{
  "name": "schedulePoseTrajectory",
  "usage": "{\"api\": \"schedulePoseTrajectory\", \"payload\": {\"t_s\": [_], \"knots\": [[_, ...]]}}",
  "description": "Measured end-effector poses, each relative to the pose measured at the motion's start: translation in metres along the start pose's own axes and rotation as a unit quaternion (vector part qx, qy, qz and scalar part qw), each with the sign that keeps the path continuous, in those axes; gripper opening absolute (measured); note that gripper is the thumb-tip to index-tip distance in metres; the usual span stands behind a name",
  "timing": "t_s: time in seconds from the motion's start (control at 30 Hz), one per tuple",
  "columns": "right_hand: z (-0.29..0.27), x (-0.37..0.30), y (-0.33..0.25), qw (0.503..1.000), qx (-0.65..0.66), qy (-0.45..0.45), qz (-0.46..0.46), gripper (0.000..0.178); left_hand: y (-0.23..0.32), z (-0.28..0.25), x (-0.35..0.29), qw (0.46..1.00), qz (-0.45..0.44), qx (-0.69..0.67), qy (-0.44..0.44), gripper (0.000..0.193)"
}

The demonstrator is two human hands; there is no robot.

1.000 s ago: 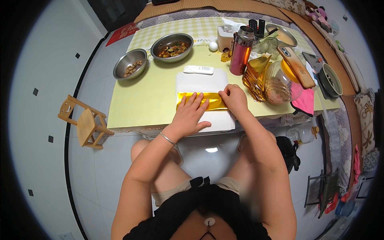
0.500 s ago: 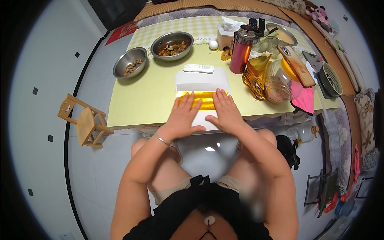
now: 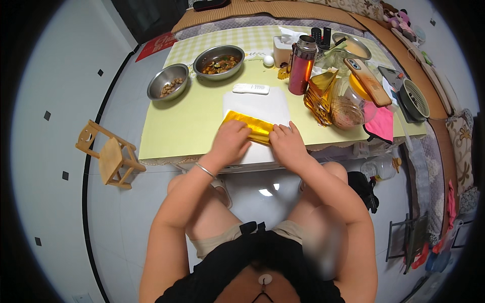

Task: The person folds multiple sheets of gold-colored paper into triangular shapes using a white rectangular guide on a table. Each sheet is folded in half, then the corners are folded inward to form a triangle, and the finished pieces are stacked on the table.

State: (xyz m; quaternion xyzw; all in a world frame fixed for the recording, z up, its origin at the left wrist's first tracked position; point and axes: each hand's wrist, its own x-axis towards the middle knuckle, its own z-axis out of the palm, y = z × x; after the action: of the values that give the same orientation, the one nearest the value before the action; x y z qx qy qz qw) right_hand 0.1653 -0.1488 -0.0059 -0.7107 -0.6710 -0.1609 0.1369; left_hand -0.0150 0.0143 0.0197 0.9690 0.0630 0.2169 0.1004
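My left hand (image 3: pixel 232 141) and right hand (image 3: pixel 287 146) stand a little apart, both clamped on a strip of gold foil (image 3: pixel 256 128): the left has bent fingers over its left part, the right grips near its right end. My thumbs are mostly hidden. The foil lies askew in front of me, its right end nearer my body, across a white rectangular sheet (image 3: pixel 260 104) that reaches the near edge of the yellow-green surface (image 3: pixel 172 132).

Just past the foil, a slim white device (image 3: pixel 251 89) lies across the sheet's far end. The right side is the crowded one. A fanned stack of gold foil sheets (image 3: pixel 319 98) sits near my right hand, with a pink metal flask (image 3: pixel 301 73) upright just beyond. A clear jar (image 3: pixel 345 112) with a yellow lid is beside the stack, and a smartphone (image 3: pixel 373 86) leans over it, hiding part of the lid. A pink cloth (image 3: pixel 381 122) droops at the near edge, and farther right I have a round basket (image 3: pixel 415 99).

Behind the flask stands a tissue box (image 3: pixel 281 52), partly covered by it, with a white egg-like ball (image 3: pixel 268 61) to its left. Over to the far left are two steel bowls, a smaller one (image 3: pixel 154 87) with brownish pieces and a larger one (image 3: pixel 200 64) holding food in dark liquid. A small wooden chair (image 3: pixel 112 154) stands on the floor to my left.
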Motion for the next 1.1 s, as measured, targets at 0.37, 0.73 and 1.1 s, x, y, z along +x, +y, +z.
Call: {"api": "schedulePoseTrajectory", "payload": {"t_s": [0.37, 0.73, 1.1], "knots": [[0.007, 0.034, 0.03, 0.937, 0.284, -0.002, 0.202, 0.02, 0.029, 0.055, 0.017, 0.949, -0.243, -0.105, 0.172, 0.02], [0.012, 0.02, 0.007, 0.989, 0.092, 0.116, 0.007, 0.049, 0.025, 0.054, 0.026, 0.951, -0.274, -0.067, 0.125, 0.019], [0.018, 0.001, -0.006, 0.991, 0.112, -0.067, -0.003, 0.081, 0.025, 0.043, 0.026, 0.967, -0.221, -0.052, 0.118, 0.022]]}}
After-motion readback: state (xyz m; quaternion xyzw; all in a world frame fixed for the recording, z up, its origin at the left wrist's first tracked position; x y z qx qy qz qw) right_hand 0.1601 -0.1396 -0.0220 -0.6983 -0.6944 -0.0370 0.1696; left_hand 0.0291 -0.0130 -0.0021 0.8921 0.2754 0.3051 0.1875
